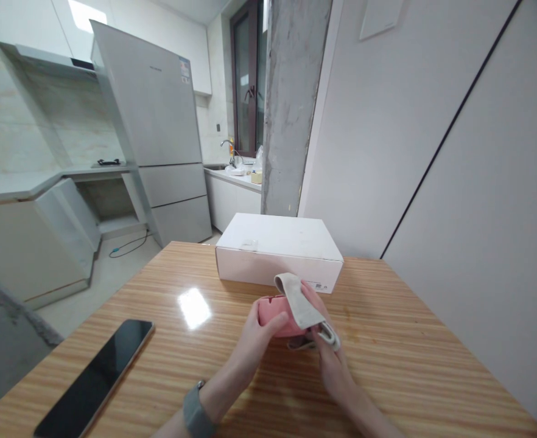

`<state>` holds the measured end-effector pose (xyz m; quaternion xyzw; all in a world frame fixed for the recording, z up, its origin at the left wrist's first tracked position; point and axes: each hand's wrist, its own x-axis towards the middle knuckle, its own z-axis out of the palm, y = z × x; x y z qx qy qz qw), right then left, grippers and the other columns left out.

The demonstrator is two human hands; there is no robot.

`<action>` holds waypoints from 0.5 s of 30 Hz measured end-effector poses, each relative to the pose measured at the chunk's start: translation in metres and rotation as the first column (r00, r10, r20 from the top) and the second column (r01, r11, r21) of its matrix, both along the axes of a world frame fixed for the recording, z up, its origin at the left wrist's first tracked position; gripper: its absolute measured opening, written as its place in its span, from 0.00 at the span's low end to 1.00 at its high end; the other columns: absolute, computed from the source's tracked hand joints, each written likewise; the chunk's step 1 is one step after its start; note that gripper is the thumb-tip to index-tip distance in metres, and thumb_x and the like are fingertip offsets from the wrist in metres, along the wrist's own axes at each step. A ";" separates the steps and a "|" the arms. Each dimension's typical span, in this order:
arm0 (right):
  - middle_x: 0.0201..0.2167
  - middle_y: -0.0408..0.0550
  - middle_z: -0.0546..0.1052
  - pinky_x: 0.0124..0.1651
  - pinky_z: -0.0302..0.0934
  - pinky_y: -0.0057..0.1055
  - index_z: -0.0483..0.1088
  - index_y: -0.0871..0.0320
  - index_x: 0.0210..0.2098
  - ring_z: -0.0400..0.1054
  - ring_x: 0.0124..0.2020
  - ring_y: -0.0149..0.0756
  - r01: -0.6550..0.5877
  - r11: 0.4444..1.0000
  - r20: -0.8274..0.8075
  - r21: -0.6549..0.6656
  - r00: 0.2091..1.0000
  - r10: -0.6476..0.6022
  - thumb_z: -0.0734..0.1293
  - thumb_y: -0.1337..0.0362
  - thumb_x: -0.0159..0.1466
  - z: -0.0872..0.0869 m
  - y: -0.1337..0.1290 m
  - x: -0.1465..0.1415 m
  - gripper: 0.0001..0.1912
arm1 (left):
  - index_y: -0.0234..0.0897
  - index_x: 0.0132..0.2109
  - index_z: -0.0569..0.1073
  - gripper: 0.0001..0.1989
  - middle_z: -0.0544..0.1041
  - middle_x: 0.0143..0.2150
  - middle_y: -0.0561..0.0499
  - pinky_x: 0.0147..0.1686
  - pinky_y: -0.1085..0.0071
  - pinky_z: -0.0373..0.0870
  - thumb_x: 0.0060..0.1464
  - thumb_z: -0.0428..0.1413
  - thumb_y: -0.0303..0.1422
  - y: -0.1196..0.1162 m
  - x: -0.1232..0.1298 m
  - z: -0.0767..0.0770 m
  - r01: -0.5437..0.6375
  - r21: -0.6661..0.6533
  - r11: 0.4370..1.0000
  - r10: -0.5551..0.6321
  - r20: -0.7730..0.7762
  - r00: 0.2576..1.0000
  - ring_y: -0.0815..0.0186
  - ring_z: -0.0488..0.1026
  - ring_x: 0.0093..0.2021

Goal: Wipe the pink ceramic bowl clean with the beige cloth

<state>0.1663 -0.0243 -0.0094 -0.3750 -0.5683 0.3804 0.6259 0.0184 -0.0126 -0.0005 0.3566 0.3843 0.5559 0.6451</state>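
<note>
Between my two hands, just above the table, is a pink, rounded object (272, 312) with a small notch in its upper edge; its exact kind does not show. My left hand (262, 331) grips its left side, thumb lying across the front. A light grey cloth (297, 302) is draped over the object's right side, with folded edges hanging below. My right hand (326, 344) is closed on the cloth and presses it against the pink object. Most of the right fingers are hidden behind the cloth.
A white box (277, 237) stands on the wooden table (181, 371) right behind my hands. At the left front lies a black phone (99, 377). A white wall (455, 201) borders the table on the right. A grey fridge (159, 121) and kitchen counters are farther back.
</note>
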 end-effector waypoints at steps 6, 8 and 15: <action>0.28 0.46 0.81 0.33 0.69 0.34 0.77 0.56 0.41 0.74 0.32 0.44 0.058 0.933 -0.410 -0.356 0.887 -0.212 0.70 0.47 0.54 0.002 0.017 0.008 0.22 | 0.36 0.49 0.72 0.23 0.75 0.51 0.42 0.46 0.65 0.66 0.49 0.60 0.44 -0.001 0.000 0.007 0.061 0.011 0.998 -0.061 0.064 0.996 0.57 0.71 0.50; 0.22 0.43 0.78 0.28 0.68 0.32 0.77 0.56 0.36 0.72 0.24 0.39 -0.002 0.914 -0.490 -0.406 0.845 -0.216 0.70 0.47 0.53 0.006 0.017 0.007 0.20 | 0.36 0.49 0.71 0.24 0.76 0.49 0.41 0.45 0.66 0.66 0.47 0.63 0.42 -0.001 0.002 0.007 0.024 0.040 0.999 -0.027 0.058 0.998 0.58 0.73 0.48; 0.26 0.44 0.80 0.31 0.69 0.34 0.76 0.56 0.37 0.73 0.28 0.41 -0.181 0.874 -0.608 -0.451 0.779 -0.153 0.71 0.48 0.53 0.013 0.013 0.001 0.19 | 0.34 0.53 0.67 0.25 0.74 0.51 0.37 0.44 0.62 0.70 0.53 0.58 0.44 -0.007 0.007 0.002 0.330 0.043 0.943 -0.331 0.230 0.915 0.54 0.73 0.49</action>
